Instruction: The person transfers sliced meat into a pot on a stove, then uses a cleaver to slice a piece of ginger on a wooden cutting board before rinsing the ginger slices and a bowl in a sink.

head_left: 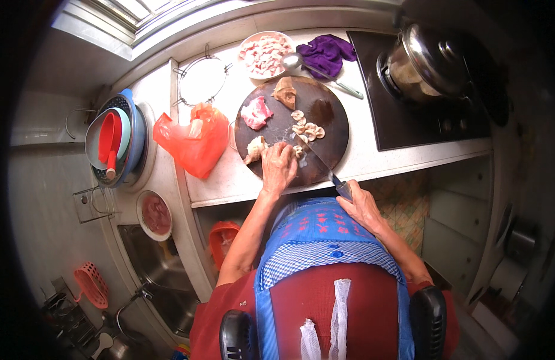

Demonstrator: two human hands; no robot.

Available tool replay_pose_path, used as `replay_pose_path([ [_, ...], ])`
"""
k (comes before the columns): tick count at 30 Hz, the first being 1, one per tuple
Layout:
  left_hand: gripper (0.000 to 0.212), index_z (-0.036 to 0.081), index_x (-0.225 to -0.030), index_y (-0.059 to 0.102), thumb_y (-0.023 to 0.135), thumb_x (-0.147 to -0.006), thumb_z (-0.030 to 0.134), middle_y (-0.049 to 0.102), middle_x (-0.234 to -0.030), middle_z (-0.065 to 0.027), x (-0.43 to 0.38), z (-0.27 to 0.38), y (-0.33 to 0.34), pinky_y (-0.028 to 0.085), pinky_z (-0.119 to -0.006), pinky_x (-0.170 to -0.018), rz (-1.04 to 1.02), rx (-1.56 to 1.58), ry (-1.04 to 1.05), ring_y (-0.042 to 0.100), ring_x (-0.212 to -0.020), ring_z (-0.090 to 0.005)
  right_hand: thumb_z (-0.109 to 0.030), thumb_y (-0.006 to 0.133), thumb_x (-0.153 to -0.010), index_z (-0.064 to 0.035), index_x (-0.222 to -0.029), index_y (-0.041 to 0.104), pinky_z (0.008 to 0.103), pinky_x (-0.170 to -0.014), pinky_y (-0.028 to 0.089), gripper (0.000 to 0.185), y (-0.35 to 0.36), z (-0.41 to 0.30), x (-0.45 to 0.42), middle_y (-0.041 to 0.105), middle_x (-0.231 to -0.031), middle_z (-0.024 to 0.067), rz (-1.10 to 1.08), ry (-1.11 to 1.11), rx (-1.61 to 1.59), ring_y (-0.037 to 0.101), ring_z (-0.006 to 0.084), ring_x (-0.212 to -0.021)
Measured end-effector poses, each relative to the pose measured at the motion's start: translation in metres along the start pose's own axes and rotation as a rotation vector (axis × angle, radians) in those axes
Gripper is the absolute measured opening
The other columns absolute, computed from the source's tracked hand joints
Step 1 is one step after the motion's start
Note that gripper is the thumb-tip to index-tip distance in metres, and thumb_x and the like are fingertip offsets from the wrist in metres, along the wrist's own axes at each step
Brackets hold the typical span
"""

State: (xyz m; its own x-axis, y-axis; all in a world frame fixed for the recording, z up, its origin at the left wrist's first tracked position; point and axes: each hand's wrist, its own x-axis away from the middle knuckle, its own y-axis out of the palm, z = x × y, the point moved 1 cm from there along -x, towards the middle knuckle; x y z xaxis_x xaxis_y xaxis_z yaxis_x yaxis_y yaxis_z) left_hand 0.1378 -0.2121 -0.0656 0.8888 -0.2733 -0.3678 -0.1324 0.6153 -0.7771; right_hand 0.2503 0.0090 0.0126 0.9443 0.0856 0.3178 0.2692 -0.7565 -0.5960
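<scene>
My right hand (360, 204) grips the dark handle of a kitchen knife (321, 163). Its blade slants up and left over a round dark cutting board (336, 135), its tip among pale curled slices (310, 132). On the board's near side, my left hand (279, 168) is curled over one end of a pale piece of cooked-looking meat (256, 148); its fingertips are close to the slices left of the blade. What lies under the fingers is hidden. A raw pink chunk of meat (257, 113) and a brown cooked-looking piece (285, 92) lie farther back.
Behind the board stand a bowl of pale meat pieces (265, 54), a ladle (322, 73) and a purple cloth (327, 54). A red plastic bag (194, 141) sits left. On the right hob is a lidded pot (421, 63). A bowl (154, 215) stands by the sink (156, 261).
</scene>
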Motion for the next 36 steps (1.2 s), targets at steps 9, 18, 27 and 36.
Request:
replay_pose_path([
  [9,0.011,0.005,-0.077,0.061,0.07,-0.074,0.01,0.056,-0.073,-0.0115,0.003,0.0,-0.002,0.041,-0.042,-0.063,-0.08,0.067,-0.087,0.057,-0.068,-0.0312,-0.023,0.06,-0.085,0.0001,-0.103,0.045,0.0491,-0.064,0.047,0.033,0.025,-0.008,0.016,0.061,-0.079,0.026,0.003,0.083,-0.031,0.06,0.0451,-0.075],
  [18,0.01,0.003,-0.07,0.06,0.069,-0.069,0.008,0.054,-0.068,-0.0122,0.005,-0.006,0.001,0.04,-0.042,-0.061,-0.104,0.056,-0.07,0.056,-0.065,-0.0315,-0.018,0.062,-0.084,-0.0018,-0.099,0.042,0.0495,-0.06,0.047,0.03,0.046,-0.008,0.019,0.059,-0.081,0.0225,0.093,-0.031,0.13,0.059,0.043,-0.071],
  [27,0.009,0.008,-0.08,0.067,0.068,-0.071,0.007,0.054,-0.069,-0.0094,0.004,-0.005,0.007,0.041,-0.041,-0.061,-0.084,0.041,-0.051,0.056,-0.065,-0.03,-0.014,0.063,-0.082,-0.0018,-0.097,0.038,0.0504,-0.058,0.047,0.032,0.056,-0.003,-0.009,0.059,-0.074,0.0235,0.062,-0.046,0.289,0.06,0.0436,-0.07],
  [36,0.02,0.002,-0.089,0.062,0.069,-0.074,0.013,0.06,-0.085,-0.0131,0.001,0.001,-0.005,0.044,-0.042,-0.067,-0.219,0.017,-0.132,0.058,-0.076,-0.0334,-0.016,0.061,-0.083,-0.0006,-0.099,0.04,0.0507,-0.06,0.046,0.03,0.049,-0.001,-0.026,0.06,-0.074,0.0248,0.096,-0.118,0.167,0.06,0.0441,-0.072],
])
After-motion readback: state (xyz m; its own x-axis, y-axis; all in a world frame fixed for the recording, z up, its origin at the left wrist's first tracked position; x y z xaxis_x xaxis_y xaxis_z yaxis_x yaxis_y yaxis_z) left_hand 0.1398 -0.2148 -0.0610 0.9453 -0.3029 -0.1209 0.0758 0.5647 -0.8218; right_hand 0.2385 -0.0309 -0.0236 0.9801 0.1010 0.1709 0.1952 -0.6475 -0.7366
